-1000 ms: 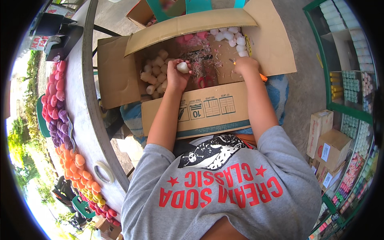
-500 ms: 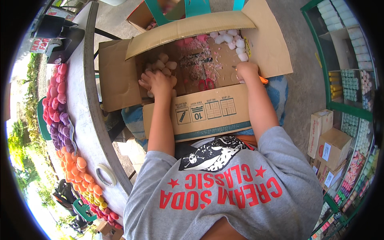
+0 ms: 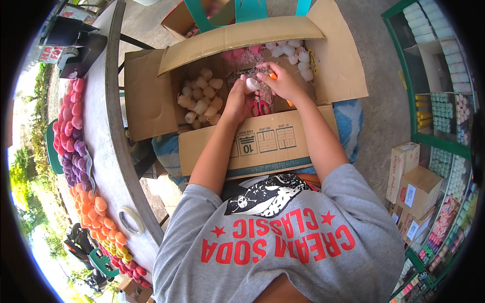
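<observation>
- Gray T-shirt [image 3: 283, 267] with red and black print, being worn by the person.
- Large cardboard box [image 3: 343, 65], flaps spread, being set against the person's front; a blue patterned cloth [image 3: 349, 129] is being partly covered by it.
- White rounded piece [image 3: 251, 85], being held over the middle of the box; it is being gripped by the left hand [image 3: 236, 103], fingers closed on its side.
- Orange-handled tool [image 3: 273, 76], being clasped in the right hand [image 3: 284, 85] just beside the piece; its working end is being hidden from view.
- Box contents, near side: red-handled scissors [image 3: 260, 108], being kept below the hands.
- Box contents, left: a heap of cream-coloured pieces [image 3: 202, 93], being stored loose.
- Box contents, centre and far side: pale shreds [image 3: 237, 76] being scattered about, pink pieces [image 3: 235, 53] being grouped behind them.
- Box contents, far right corner: white pieces [image 3: 303, 65], being clustered by the wall.
- Table [image 3: 108, 131], left: rounded pieces [image 3: 96, 212] in pink, purple, orange, yellow and red are being displayed along its edge.
- Closed cartons [image 3: 422, 189], right, being stacked beside a green-framed cabinet [image 3: 439, 139]; rows of white, yellow and pale green pieces are being shelved inside.
- Second open carton [image 3: 174, 21], farthest, being filled partly with reddish pieces, near a teal chair [image 3: 250, 11].
</observation>
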`<state>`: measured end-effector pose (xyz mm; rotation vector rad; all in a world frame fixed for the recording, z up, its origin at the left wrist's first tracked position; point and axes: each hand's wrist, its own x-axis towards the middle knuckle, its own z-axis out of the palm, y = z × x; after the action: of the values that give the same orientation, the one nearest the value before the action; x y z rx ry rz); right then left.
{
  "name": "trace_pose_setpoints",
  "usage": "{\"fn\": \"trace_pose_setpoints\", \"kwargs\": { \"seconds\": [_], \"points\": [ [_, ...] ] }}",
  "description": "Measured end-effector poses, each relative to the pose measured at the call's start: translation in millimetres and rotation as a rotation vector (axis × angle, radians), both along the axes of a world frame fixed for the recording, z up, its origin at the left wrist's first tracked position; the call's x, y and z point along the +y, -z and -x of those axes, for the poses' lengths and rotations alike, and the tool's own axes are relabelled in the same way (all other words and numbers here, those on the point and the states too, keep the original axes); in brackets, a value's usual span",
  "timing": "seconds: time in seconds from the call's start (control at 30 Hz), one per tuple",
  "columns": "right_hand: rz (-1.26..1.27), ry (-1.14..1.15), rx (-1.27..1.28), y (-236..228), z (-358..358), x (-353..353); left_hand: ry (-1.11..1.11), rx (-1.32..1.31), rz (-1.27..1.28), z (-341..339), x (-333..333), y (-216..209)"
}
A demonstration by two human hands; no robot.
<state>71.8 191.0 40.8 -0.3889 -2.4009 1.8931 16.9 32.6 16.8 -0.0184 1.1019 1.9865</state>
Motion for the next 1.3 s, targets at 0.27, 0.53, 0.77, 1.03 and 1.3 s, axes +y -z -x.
{"fn": "trace_pose_setpoints", "kwargs": {
  "seconds": [0.27,0.53,0.77,1.03,1.3],
  "points": [
    [-0.853,-0.279,-0.031,-4.7,-9.0,-13.8,-0.121,-0.127,0.296,9.6,-10.7,2.2],
    [-0.947,-0.247,-0.078,-5.5,-7.0,-27.0,-0.162,0.067,0.476,3.6,-5.5,-4.2],
    [-0.889,-0.027,-0.273,5.4,-0.3,-30.9,-0.105,0.008,0.452,4.6,-4.6,-1.1],
    [-0.754,0.012,-0.233,1.4,-5.5,-14.5,-0.136,-0.062,0.33,2.4,-7.8,-1.5],
    [-0.775,-0.221,-0.149,8.1,-3.9,-29.2,-0.201,0.13,0.455,-1.1,-6.1,-2.1]
  ]
}}
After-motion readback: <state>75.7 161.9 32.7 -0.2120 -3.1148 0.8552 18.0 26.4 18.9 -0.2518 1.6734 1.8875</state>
